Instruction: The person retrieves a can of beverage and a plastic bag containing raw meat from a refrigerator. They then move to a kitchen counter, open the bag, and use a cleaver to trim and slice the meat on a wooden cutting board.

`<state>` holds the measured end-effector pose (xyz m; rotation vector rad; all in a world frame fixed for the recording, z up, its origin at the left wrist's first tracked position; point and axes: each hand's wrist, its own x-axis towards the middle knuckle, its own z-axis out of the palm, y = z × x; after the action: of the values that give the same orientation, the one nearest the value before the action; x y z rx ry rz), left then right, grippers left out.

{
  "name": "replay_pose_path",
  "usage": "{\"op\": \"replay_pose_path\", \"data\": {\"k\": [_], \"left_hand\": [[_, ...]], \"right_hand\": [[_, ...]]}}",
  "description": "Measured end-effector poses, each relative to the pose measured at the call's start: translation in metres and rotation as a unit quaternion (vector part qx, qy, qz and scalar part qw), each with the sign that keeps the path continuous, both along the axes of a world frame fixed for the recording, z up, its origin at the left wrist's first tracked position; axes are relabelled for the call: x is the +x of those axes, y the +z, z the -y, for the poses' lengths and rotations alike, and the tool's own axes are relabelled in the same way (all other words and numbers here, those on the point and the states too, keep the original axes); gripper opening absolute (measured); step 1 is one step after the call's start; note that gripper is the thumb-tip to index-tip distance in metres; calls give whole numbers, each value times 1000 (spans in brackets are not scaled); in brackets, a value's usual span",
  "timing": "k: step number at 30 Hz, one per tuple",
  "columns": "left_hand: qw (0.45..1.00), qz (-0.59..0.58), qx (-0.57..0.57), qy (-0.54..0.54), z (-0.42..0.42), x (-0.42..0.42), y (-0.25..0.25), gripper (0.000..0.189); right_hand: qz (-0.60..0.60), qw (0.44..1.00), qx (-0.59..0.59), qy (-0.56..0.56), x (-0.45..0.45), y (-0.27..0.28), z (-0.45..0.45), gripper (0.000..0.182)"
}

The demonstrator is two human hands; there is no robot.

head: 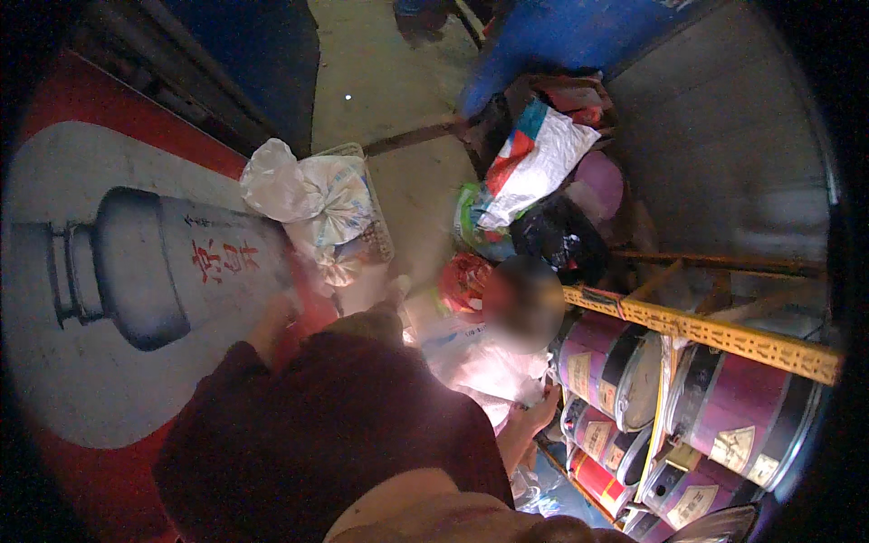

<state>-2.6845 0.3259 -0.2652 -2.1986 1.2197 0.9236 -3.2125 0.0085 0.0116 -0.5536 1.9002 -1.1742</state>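
My left hand (280, 313) is blurred, beside a large red and white panel (81, 380) printed with a grey bottle; its fingers cannot be made out. My right hand (543, 408) grips the edge of a pale, brightly lit plastic bag (499, 370), close to the metal drums. Between my arms is my dark maroon top (326, 421). Past my left hand, knotted white plastic bags (339, 203) lie in and on a light basket (380, 237). A red plastic bag (465, 282) lies beyond the pale bag, next to a round blurred patch.
An orange perforated metal shelf beam (719, 332) runs along the right. Below it lie several purple and black drums (753, 414) and a red drum (597, 482). A white woven sack (540, 166) and a black plastic bag (560, 237) are heaped on the floor (414, 183).
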Motion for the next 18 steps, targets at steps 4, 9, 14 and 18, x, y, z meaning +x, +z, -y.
{"op": "replay_pose_path", "data": {"k": [4,9,14,18], "left_hand": [[987,14,-71,146,30,-19,62,24],[936,-54,-129,324,29,-34,87,26],[864,-165,-146,453,26,-36,69,28],[802,-204,-178,532,41,-37,68,30]], "right_hand": [[104,993,32,-44,59,39,54,25],[165,983,-34,67,94,65,101,24],[193,973,-71,104,109,45,156,26],[193,977,-14,92,177,79,190,26]]}}
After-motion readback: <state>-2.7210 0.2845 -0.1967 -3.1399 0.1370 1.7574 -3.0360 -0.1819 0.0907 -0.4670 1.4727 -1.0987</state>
